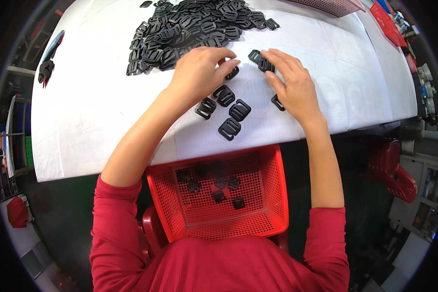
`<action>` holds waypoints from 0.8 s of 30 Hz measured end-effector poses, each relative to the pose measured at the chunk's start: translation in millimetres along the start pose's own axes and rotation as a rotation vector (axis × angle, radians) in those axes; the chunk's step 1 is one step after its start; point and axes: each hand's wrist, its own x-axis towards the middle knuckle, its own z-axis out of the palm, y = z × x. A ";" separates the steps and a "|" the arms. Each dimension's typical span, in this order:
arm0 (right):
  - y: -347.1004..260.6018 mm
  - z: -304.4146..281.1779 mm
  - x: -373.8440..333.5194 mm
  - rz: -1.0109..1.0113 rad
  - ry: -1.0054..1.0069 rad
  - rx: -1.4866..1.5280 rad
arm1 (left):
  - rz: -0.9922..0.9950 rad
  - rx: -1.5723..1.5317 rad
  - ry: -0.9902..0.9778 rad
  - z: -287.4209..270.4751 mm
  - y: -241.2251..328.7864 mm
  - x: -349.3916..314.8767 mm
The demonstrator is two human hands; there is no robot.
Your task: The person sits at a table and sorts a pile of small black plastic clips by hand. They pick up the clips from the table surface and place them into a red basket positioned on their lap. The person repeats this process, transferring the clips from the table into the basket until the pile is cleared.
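Observation:
My left hand (199,70) is over the near edge of a big pile of black plastic strap buckles (185,29). Its fingers are curved and apart, the tips just above a single buckle (232,73) that they partly cover. To the right, my right hand (294,85) has its thumb and forefinger around a buckle (264,64), with another buckle (254,56) touching it on the far side. One more buckle (278,102) is partly hidden beside my right palm. Between my forearms, several loose buckles (239,110) lie flat on the white tabletop (97,112).
A red mesh basket (281,194) sits below the table's front edge at my lap, with several buckles inside. A pink basket (326,6) stands at the far right, near a red packet (387,24). Small dark tools (46,70) lie at the left edge. A dark red chair (392,168) stands right.

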 end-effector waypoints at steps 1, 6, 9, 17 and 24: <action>-0.6 0.2 -1.0 -0.022 -0.031 -0.022 | 0.109 0.103 0.100 -2.1 -6.3 -5.2; 10.9 3.0 -8.9 0.043 -0.101 0.191 | 0.029 0.034 0.231 -30.0 -23.8 -35.8; 21.3 17.5 -4.8 0.070 -0.023 0.134 | -0.124 -0.163 0.306 -31.0 -31.0 -50.4; -69.1 45.4 -2.9 -0.189 -0.280 0.065 | -0.186 -0.276 0.446 -24.5 -57.5 -58.5; -108.0 23.2 -45.3 -0.381 -0.420 0.327 | -0.221 -0.076 0.606 -45.8 -67.3 -59.6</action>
